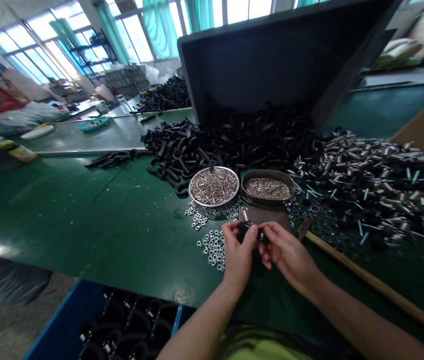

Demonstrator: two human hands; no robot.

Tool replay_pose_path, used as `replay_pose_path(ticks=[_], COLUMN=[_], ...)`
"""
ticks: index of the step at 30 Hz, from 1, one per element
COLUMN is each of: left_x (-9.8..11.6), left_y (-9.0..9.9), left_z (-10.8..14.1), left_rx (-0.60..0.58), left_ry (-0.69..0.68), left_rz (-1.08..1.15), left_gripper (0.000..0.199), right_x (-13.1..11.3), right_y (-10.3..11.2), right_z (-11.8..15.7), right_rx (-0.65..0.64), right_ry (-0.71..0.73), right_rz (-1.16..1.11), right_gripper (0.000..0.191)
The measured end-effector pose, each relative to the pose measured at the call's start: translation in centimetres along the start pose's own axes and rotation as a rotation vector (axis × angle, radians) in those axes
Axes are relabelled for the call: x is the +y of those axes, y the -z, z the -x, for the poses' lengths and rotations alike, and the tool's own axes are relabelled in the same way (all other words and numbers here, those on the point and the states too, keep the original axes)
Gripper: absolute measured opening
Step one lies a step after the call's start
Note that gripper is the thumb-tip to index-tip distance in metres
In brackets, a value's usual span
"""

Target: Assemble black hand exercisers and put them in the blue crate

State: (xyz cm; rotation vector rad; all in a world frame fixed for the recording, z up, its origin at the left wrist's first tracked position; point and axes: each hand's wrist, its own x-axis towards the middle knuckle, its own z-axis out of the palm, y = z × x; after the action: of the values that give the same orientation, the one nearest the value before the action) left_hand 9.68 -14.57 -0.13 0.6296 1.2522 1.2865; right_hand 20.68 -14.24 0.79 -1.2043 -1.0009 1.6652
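L hand point(239, 257) & R hand point(289, 252) closed on small black part point(251, 232) above table point(84, 220), big heaps of black hooks point(227, 140) & silver bolts point(369, 180) left, some hooks in blue bin point(61, 310).

1. A green-topped workbench point(84, 220) runs across the view.
2. Black U-shaped fittings point(227, 142) lie heaped on it, against a tilted dark plastic crate point(257, 65).
3. A steel tray point(214, 186) of silver pins and a dark oval tin point(268, 187) sit side by side.
4. Loose nuts and washers point(212, 247) lie scattered in front of the tray, near a brown pad point(260, 215).
5. Silver bolts point(377, 185) are piled at right, and a wooden stick point(377, 285) lies near the bench's front edge.
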Motion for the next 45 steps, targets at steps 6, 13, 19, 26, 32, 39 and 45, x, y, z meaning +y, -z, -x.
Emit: replay_pose_path(ticks=[6, 13, 19, 26, 32, 39, 45], left_x=[-0.2, -0.4, -0.9, -1.1, -0.9, -1.0, -1.4], left_y=[1.2, 1.9, 1.7, 1.8, 1.6, 1.7, 1.6], left_z=[-1.1, -2.7, -2.9, -3.2, -3.1, -3.2, -3.4], left_rx=[0.039, -0.186, -0.297, -0.290, -0.280, -0.286, -0.274], left_ry=[-0.254, -0.414, -0.545, -0.601, -0.614, -0.643, -0.646], left_rz=[-0.363, -0.811, -1.134, -1.257, -1.405, -1.425, -1.438], left_gripper=[0.062, 0.045, 0.050, 0.053, 0.052, 0.053, 0.043], right_x=[-0.7, -4.5, -4.0, -4.9, -3.8, -1.7, 0.5], right_y=[1.0, 0.2, -2.8, -2.1, 2.8, 4.2, 2.9], right_z=[-2.9, -12.6, -17.1, -15.0, -8.6, -6.0, -4.8], right_rx=[-0.134, 0.080, 0.025, -0.017, -0.161, -0.152, -0.190], right_ry=[-0.131, 0.594, 0.625, 0.646, 0.562, 0.537, 0.868], right_rz=[0.265, 1.338, 1.416, 1.335, 1.164, 1.267, 1.573], right_gripper=[0.032, 0.013, 0.011, 0.012, 0.016, 0.019, 0.011])
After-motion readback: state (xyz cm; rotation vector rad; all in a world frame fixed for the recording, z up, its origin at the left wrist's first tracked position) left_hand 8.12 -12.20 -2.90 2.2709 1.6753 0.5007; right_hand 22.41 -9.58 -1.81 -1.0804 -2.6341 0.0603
